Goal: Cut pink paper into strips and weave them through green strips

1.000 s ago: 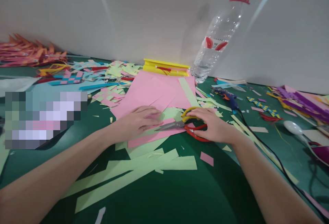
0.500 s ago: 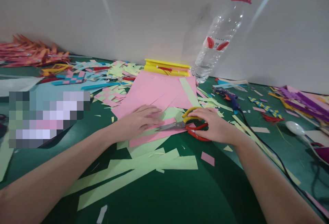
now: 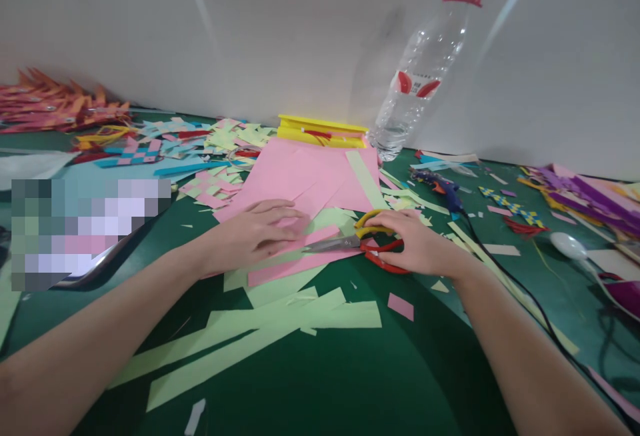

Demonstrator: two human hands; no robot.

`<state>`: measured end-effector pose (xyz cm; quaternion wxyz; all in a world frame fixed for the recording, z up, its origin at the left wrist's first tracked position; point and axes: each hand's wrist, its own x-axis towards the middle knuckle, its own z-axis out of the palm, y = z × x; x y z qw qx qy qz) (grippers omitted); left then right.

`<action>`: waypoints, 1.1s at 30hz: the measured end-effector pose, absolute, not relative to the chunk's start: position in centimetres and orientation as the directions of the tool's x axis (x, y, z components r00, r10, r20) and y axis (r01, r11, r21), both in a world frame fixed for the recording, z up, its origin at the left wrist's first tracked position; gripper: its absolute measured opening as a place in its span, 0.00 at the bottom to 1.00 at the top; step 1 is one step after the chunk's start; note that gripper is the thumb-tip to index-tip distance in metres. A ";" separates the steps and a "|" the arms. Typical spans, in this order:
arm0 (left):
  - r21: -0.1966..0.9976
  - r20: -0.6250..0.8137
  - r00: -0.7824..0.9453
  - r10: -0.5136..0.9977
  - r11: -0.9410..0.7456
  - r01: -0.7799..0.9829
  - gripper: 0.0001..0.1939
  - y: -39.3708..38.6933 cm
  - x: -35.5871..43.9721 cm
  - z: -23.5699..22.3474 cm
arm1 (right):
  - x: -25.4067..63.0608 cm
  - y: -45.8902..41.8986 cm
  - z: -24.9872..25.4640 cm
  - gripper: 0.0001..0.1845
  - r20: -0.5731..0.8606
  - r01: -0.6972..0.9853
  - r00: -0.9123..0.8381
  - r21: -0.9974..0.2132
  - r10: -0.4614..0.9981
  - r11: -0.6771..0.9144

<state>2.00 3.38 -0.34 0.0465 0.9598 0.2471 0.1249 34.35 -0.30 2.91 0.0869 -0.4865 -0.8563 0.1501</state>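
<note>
My left hand [image 3: 247, 237] lies with its fingers stretched over the lower part of the pink paper sheets [image 3: 310, 173] and over pink and pale green strips. In my right hand [image 3: 417, 243] is a pair of scissors [image 3: 333, 245] with one yellow and one red handle loop. Its blades look closed and point left toward my left fingers, resting on or just above the strips. Under the blades runs a pink paper strip [image 3: 300, 264]. Nearer to me, several pale green paper strips [image 3: 295, 313] cross one another on the green table.
A clear bottle [image 3: 423, 83] leans against the grey wall behind a yellow tray [image 3: 320, 131]. To the right lie a glue gun [image 3: 440, 188] with its black cord [image 3: 505, 289] and a white spoon [image 3: 570, 246]. At left are a blurred-out phone [image 3: 90, 233] and woven paper pieces [image 3: 213, 186].
My left hand has slid slightly left on the paper. My right hand and the scissors keep nearly the same place; the whole view has shifted a little.
</note>
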 end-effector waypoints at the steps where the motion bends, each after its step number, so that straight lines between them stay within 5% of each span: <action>1: 0.141 0.221 0.850 0.477 -0.878 0.457 0.17 3.4 2.0 -0.4 | 34.4 -0.3 2.9 0.20 0.006 0.806 -0.511 -0.343 0.859 0.482; 13: 0.003 0.295 0.877 0.380 -0.918 0.397 0.18 2.8 4.2 -0.7 | 34.2 -0.3 2.8 0.20 0.008 0.779 -0.540 -0.375 0.842 0.503; 33: 0.147 0.293 0.838 0.461 -0.888 0.437 0.16 3.0 3.9 -1.3 | 34.6 -0.3 2.9 0.20 0.025 0.776 -0.549 -0.358 0.836 0.520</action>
